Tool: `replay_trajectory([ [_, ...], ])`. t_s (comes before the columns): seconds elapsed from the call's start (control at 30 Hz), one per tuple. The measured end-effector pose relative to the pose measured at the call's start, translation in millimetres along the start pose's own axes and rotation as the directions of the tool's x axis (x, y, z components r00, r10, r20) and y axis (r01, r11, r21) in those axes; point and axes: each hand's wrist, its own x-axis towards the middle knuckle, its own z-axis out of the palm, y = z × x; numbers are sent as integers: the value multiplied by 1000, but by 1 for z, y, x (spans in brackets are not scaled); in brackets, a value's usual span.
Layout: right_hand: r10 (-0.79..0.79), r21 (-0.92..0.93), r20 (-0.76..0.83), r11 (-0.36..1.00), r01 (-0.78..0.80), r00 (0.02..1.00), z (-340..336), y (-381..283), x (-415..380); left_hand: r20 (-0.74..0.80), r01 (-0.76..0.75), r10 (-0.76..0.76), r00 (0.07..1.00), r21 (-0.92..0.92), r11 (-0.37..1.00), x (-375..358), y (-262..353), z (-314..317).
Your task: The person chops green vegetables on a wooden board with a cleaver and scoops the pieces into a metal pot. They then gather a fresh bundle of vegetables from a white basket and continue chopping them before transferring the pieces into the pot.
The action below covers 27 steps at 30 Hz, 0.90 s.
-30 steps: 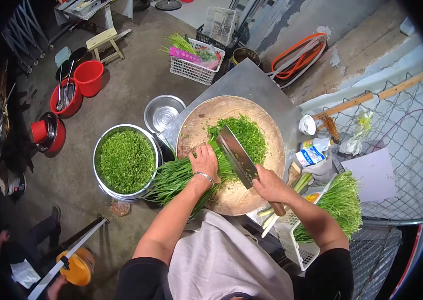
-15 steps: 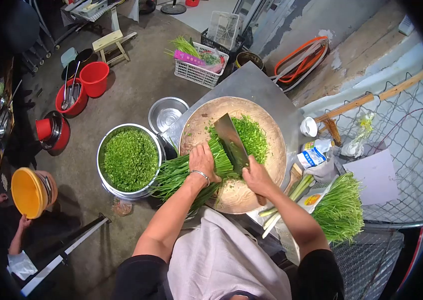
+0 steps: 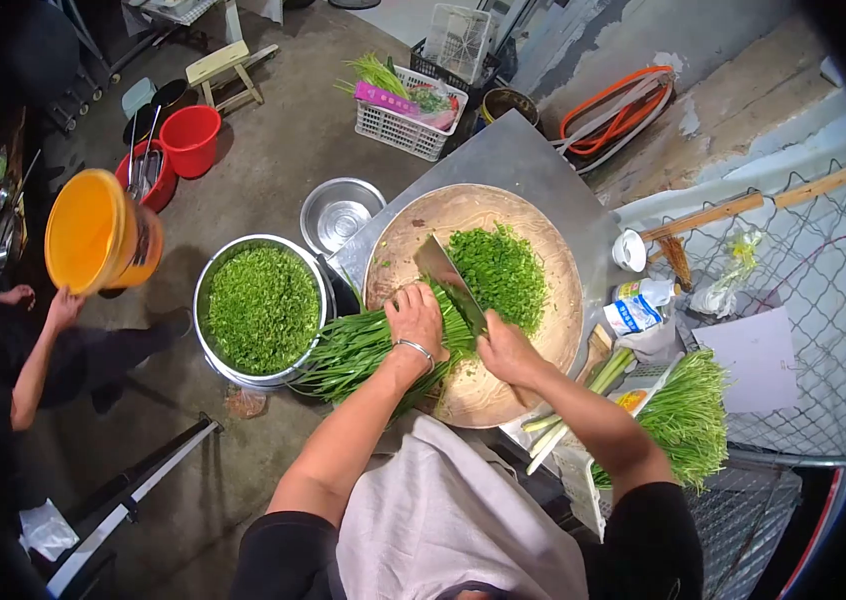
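Note:
A bundle of garlic chives (image 3: 351, 350) lies across the left side of a round wooden chopping board (image 3: 423, 215). My left hand (image 3: 416, 322) is closed over the bundle, pressing it to the board. In my right hand (image 3: 509, 352) is the handle of a cleaver (image 3: 448, 278), its broad blade upright at the cut ends of the bundle, close to my left fingers. Chopped chives (image 3: 499, 275) are heaped on the board just beyond the blade. Left of the board, a large metal pot (image 3: 201, 330) holds more chopped chives.
The board sits on a metal table (image 3: 518, 150). Uncut chives (image 3: 678, 415), leeks (image 3: 608, 372) and a small white cup (image 3: 629, 251) are at right. A metal basin (image 3: 315, 215) and a vegetable crate (image 3: 393, 130) stand beyond. At left, another person holds an orange bucket (image 3: 83, 240).
The cleaver has shifted slightly left, nearer my left fingers. At left, the other person has moved further into view and carried the orange bucket up and to the right.

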Motion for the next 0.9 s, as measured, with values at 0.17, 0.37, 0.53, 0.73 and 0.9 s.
replay_trajectory([
  [0.17, 66, 44, -202, 997, -58, 977, 41, 24, 0, -22, -55, 54, 998, -66, 996, -4, -6, 2],
  [0.37, 64, 21, -143, 998, -61, 988, 12, 31, 1, -76, -82, 75, 994, -94, 992, -11, -10, -1],
  [0.53, 48, 16, -203, 999, -46, 978, 1, 46, -5, 10, -50, 52, 999, -109, 993, -10, 1, -11],
  [0.73, -65, 86, -154, 993, 79, 986, 1, 50, -6, -95, -19, 9, 995, -102, 995, 7, 22, 14],
  [0.9, -51, -352, -44, 935, 32, 998, 4, 24, -26, 79, -79, 77, 994, 29, 996, 5, 20, 16],
])
